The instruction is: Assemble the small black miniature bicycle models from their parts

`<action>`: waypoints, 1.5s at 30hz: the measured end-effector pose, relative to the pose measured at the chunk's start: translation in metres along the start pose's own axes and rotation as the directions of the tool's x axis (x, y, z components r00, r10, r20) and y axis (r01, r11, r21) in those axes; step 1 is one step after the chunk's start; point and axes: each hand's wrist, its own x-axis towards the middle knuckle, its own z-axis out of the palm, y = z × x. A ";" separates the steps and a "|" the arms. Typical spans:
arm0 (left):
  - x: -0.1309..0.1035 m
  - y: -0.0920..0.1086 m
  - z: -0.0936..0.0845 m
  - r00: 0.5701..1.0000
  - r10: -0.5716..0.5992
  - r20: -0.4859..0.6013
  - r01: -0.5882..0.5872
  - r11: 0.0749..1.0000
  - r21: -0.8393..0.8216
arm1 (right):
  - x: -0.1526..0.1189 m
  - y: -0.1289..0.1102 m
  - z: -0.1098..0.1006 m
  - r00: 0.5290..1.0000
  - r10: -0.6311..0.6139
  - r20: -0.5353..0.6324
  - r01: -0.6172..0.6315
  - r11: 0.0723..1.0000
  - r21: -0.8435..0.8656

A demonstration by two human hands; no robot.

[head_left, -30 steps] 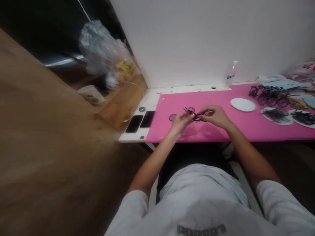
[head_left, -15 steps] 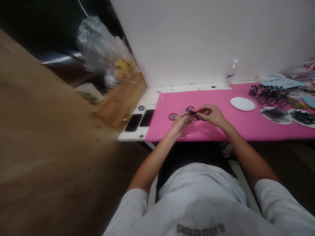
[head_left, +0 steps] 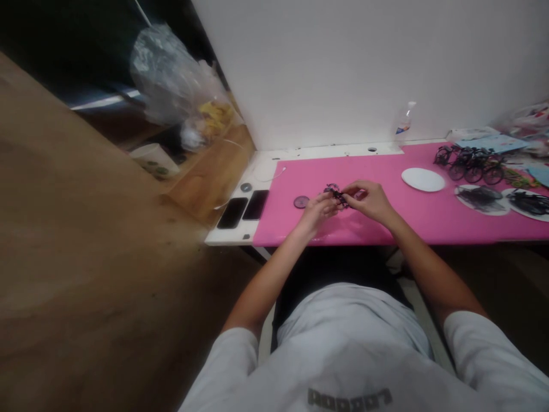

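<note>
A small black part with thin pieces (head_left: 335, 193) is held between my two hands above the pink mat (head_left: 369, 171). My left hand (head_left: 318, 213) grips it from the left and below, fingers bent around it. From the right, my right hand (head_left: 369, 200) pinches it with thumb and forefinger. Its exact shape is too small and dark to make out. Just left of my left hand a dark round wheel (head_left: 301, 202) lies flat on the mat.
A white plate (head_left: 423, 179), black wheeled models (head_left: 469, 165) and two plates of black parts (head_left: 481, 199) (head_left: 529, 203) lie right. A bottle (head_left: 404, 121) stands behind. Two phones (head_left: 232, 213) (head_left: 256, 205) lie left, near a plastic bag (head_left: 171, 77).
The black part has turned slightly between my fingers. Both hands stay in nearly the same place and keep their hold.
</note>
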 end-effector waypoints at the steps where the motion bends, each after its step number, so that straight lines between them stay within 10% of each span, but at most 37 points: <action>1: 0.000 0.000 0.000 1.000 0.003 0.004 -0.003 1.000 0.004 | 0.000 0.000 0.000 1.000 -0.003 -0.001 0.003 1.000 -0.005; 27: 0.007 -0.013 -0.008 0.939 0.334 0.083 -0.343 0.884 0.317 | 0.000 0.005 -0.003 0.989 0.033 0.145 -0.039 0.998 0.045; 45: 0.018 -0.027 -0.024 0.858 0.499 0.126 -0.451 0.611 0.651 | -0.001 0.019 0.007 0.980 -0.064 0.186 0.089 0.988 -0.129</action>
